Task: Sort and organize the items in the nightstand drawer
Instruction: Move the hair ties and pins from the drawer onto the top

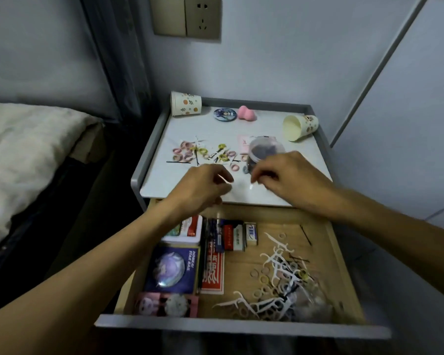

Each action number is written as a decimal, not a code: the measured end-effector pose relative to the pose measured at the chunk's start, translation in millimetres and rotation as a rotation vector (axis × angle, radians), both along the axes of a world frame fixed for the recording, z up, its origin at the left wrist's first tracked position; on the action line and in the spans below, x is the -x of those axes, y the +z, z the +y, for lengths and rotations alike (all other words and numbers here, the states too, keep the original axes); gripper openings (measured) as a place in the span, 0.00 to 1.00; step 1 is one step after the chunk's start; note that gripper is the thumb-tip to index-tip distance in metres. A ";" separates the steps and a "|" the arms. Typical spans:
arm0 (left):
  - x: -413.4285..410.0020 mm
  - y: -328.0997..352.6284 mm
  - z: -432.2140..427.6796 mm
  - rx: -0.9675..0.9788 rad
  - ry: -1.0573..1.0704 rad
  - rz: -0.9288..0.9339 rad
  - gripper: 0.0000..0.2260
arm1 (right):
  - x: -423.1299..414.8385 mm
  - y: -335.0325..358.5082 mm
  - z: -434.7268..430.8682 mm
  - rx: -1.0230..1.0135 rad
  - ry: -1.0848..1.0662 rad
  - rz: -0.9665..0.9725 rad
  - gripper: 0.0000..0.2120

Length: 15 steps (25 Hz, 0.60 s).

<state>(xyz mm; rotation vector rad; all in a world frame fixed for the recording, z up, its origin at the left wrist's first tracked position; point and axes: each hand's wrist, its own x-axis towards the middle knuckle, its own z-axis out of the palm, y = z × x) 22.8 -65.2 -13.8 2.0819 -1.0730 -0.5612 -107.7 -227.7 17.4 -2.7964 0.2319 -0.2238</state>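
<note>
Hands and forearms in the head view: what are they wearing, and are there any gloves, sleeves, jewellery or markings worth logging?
Both the left hand and the right hand are bare: no gloves. The forearms are uncovered right to the frame edge, so no sleeve or cuff shows. No watch, bracelet or ring is visible, nor any tattoo or marking. The picture is dim and slightly soft, so a thin ring could go unseen.

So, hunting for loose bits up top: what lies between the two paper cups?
In the head view, a round badge and pink sponge lie between the upright cup and tipped cup.
</note>
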 end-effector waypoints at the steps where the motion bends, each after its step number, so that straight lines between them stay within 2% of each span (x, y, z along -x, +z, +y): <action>1: 14.5 -3.5 1.4 -0.041 -0.062 -0.001 0.07 | 26.7 -15.3 -0.2 -0.003 -0.070 0.091 0.09; 4: 47.1 -28.5 -1.4 -0.205 -0.251 -0.045 0.10 | 79.9 -79.0 -14.8 0.090 -0.275 0.510 0.07; 6: 62.3 -52.5 -3.5 -0.339 -0.373 -0.069 0.14 | 89.8 -113.3 -18.8 0.064 -0.387 0.616 0.07; 9: 77.7 -86.5 -2.4 -0.488 -0.457 -0.025 0.18 | 77.9 -149.9 -3.4 0.044 -0.607 0.519 0.15; 11: 80.1 -104.3 -2.2 -0.495 -0.454 -0.026 0.22 | 63.5 -166.9 9.4 0.057 -0.769 0.474 0.20; 13: 76.1 -116.7 -4.1 -0.487 -0.469 -0.051 0.19 | 52.7 -176.9 9.2 0.006 -0.888 0.423 0.22; 15: 73.0 -121.6 -6.2 -0.484 -0.496 -0.062 0.17 | 50.7 -184.7 1.0 -0.079 -0.914 0.375 0.20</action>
